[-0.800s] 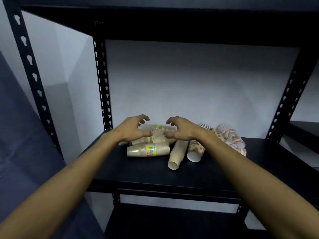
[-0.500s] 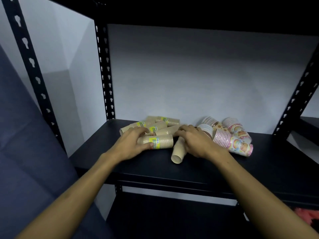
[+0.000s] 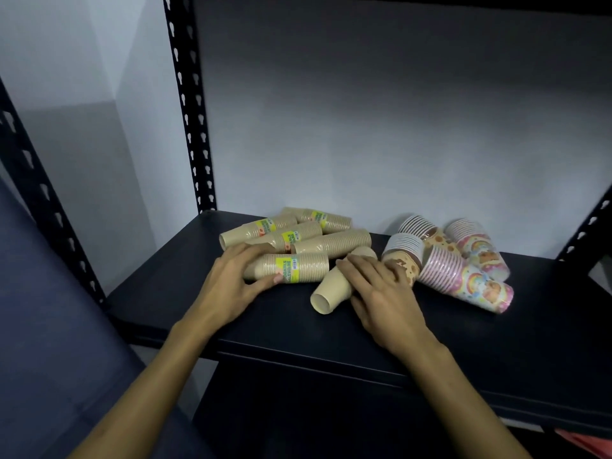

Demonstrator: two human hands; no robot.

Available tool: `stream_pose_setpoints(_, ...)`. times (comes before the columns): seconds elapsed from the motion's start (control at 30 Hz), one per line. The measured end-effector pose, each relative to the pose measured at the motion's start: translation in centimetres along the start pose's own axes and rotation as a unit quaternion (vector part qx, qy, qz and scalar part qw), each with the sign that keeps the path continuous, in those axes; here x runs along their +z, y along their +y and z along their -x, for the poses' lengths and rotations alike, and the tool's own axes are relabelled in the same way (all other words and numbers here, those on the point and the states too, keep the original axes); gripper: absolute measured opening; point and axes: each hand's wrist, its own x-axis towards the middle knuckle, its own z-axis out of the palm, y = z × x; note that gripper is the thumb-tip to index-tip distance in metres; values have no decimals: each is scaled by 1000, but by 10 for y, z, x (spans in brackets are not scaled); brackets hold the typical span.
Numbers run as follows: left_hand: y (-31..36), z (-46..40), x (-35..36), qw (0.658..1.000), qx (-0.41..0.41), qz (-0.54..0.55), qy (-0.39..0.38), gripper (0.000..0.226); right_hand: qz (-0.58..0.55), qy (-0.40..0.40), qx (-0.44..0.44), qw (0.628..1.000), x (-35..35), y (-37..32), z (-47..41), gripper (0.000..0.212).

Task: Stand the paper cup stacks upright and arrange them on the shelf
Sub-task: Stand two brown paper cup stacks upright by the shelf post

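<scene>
Left hand [image 3: 228, 286] gripping a labelled kraft cup stack [image 3: 294, 267], right hand [image 3: 381, 293] flat, fingers straight, on a plain kraft cup stack [image 3: 332, 289] lying on the shelf [image 3: 198, 313].

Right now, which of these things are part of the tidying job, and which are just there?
Part of the job:
brown cup stacks
patterned cup stacks
shelf
left hand
right hand

Just there:
red item, bottom right
white wall

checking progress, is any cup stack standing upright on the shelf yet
No, the tan stacks and patterned stacks all lie on their sides on the shelf.
</scene>
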Motion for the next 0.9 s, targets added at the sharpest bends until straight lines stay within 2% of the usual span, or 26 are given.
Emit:
stream_pose_setpoints(0.2, 8, 4, -8, 987, -97, 120, 39, 61, -40, 11, -25, 999, 3, -2, -3, 53)
stream_pose_setpoints(0.27, 9, 4, -9, 984, -121, 125, 37, 64, -56, 20, -23, 998, 5, -3, -5, 55)
stream_pose_setpoints(0.43, 10, 4, -8, 986, -133, 96, 28, 59, -93, 27, -24, 995, 9, -5, -6, 54)
stream_pose_setpoints(0.63, 13, 7, -12, 975, -144, 166, 26, 49, -100, 15, -27, 995, 8, -5, -2, 53)
stream_pose_setpoints(0.77, 14, 7, -18, 952, -150, 258, 63, 56, -116, 24, -30, 992, 3, -7, 0, 53)
stream_pose_setpoints(0.9, 13, 9, -21, 888, -175, 415, 91, 76, -164, 73, -29, 983, -3, -10, 4, 53)
